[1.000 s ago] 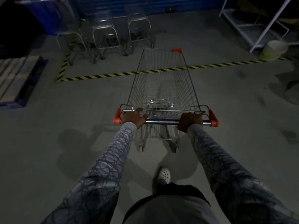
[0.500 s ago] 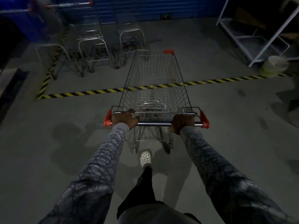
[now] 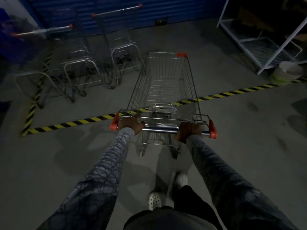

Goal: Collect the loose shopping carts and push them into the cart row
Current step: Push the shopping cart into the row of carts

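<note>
A wire shopping cart (image 3: 164, 87) with orange handle ends stands straight ahead of me, its basket crossing the striped floor line. My left hand (image 3: 130, 125) grips the left end of the chrome handle bar (image 3: 160, 130). My right hand (image 3: 189, 131) grips the bar near its right end. Parked carts (image 3: 119, 52) stand against the blue wall at the upper left, one (image 3: 79, 67) beside another, handles facing me.
Yellow-black floor tape (image 3: 69, 124) marks a bay around the parked carts. A white metal rack (image 3: 265, 47) and a pale bucket (image 3: 285, 73) stand at the right. Bare concrete floor lies on both sides of my cart.
I have walked forward with the cart. Its basket now crosses the striped line and the parked carts are nearer. Both hands keep their hold on the bar.
</note>
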`<state>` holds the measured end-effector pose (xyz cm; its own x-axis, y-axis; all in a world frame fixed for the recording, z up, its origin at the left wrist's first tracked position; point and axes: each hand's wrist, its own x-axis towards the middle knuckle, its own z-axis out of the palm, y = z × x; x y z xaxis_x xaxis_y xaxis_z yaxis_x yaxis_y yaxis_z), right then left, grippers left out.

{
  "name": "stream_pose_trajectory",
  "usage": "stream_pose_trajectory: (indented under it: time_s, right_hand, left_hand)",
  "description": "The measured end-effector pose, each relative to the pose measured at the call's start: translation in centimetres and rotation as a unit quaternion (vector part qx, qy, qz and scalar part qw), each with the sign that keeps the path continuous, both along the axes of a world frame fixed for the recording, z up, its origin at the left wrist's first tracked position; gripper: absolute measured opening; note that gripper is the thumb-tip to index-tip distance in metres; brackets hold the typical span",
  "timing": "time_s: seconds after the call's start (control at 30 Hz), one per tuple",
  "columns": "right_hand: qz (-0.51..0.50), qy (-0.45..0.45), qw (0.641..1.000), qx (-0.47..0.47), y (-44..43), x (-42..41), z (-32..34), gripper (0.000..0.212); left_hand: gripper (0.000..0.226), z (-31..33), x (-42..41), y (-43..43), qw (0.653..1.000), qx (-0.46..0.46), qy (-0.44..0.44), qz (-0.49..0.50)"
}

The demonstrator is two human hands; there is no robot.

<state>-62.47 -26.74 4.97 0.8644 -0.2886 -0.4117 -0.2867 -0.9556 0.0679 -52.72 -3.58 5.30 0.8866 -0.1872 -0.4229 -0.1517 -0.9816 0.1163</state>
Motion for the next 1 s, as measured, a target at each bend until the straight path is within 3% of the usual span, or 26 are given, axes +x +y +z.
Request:
stream_pose_trajectory:
  time_s: [0.47,0.73,0.87,1.0]
  right_hand:
    - [-0.026,-0.022,0.999,0.020,-18.0,28.3,0.0,0.056]
    - [-0.094,-0.013,0.995,-0.036,-26.8,42.8,-1.8,0.053]
    - [-0.112,-0.033,0.992,-0.047,-30.9,52.0,-2.2,0.051]
    - [-0.144,-0.079,0.985,-0.056,-35.2,61.8,-2.5,0.054]
  left_hand:
    - [0.051,-0.4,27.9,-18.0,1.000,0.010,0.014,0.001]
    - [0.060,-0.1,42.3,-27.5,0.998,-0.012,0.057,0.002]
    - [0.029,-1.5,52.4,-31.3,0.995,-0.040,0.094,-0.002]
    - [0.053,-1.0,61.6,-35.6,0.986,-0.137,0.088,0.028]
